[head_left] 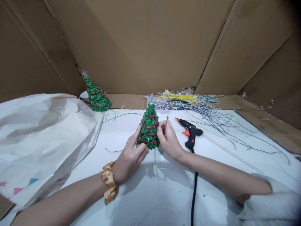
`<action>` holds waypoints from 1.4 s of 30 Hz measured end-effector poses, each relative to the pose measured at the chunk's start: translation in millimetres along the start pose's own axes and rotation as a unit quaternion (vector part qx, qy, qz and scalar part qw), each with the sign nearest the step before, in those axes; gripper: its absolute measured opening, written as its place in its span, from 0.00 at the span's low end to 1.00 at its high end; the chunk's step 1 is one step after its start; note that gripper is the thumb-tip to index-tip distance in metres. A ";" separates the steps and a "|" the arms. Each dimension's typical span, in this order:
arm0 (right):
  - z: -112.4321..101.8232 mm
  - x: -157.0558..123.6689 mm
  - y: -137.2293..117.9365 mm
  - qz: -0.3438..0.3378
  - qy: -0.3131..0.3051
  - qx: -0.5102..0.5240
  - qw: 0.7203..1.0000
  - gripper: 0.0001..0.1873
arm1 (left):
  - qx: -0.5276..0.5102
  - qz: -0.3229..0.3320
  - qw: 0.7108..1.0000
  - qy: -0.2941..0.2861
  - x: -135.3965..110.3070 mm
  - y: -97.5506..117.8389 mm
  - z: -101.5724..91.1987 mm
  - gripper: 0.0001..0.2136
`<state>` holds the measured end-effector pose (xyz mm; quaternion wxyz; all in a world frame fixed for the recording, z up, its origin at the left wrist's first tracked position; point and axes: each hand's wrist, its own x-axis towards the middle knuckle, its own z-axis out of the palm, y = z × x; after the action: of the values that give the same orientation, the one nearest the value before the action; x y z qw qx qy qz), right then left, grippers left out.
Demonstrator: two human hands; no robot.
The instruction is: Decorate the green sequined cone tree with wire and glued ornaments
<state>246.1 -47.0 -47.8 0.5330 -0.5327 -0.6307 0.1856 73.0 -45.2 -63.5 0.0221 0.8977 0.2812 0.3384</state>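
A small green Christmas tree ornament [150, 128] with red garland stands upright before me, a clear star at its top. My left hand [134, 150] steadies its lower left side, thumb and fingers closed about the base. On the other side, my right hand [169, 138] is pinched near the garland. A thin, dark-tipped stick-like tool [167, 120] pokes up between its fingers; its lower part is hidden. Thin wires [157, 160] come out from under the tree. To the right of my right hand lies a black glue gun [192, 133] with an orange nozzle and trigger.
A second tree [96, 95] stands at the back left, beside a large white plastic bag [47, 131]. Bundled wires [183, 98] spread across the back right, with clear stars [162, 105] nearby. The glue gun's cord [194, 194] runs to the front edge. Cardboard walls [145, 44] surround the table.
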 end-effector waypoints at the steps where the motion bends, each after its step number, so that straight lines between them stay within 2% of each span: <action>1: 0.0 0.0 0.4 -0.004 0.000 -0.003 1.000 0.04 | 0.001 0.000 1.000 0.000 0.0 0.0 0.1 0.04; 29: 0.1 -4.3 11.3 -0.076 -0.004 0.014 0.997 0.06 | 0.013 -0.015 1.000 -0.005 -1.0 -2.0 -0.2 0.06; 33: -0.5 -5.3 8.4 -0.066 -0.008 0.035 0.997 0.05 | 0.004 -0.026 1.000 -0.004 -0.4 -2.8 0.3 0.05; 35: -2.3 -6.0 4.2 -0.063 -0.009 0.051 0.997 0.04 | -0.005 -0.030 0.999 0.012 0.1 -2.3 -1.1 0.05; 37: -5.0 -7.5 -1.0 -0.076 -0.012 0.060 0.995 0.04 | -0.015 -0.040 0.998 0.053 0.3 -1.3 -4.6 0.04; 40: -8.7 -11.8 -8.6 -0.139 -0.019 0.037 0.989 0.04 | -0.028 -0.052 0.989 0.136 -0.2 1.3 -12.2 0.04; 42: -9.8 -15.4 -12.8 -0.196 -0.031 0.018 0.980 0.05 | -0.040 -0.056 0.983 0.170 -0.7 4.2 -16.8 0.05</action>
<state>246.4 -68.4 -41.3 0.5489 -0.3831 -0.7354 0.1054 64.2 -51.6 -49.9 0.0291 0.8086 0.3167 0.4950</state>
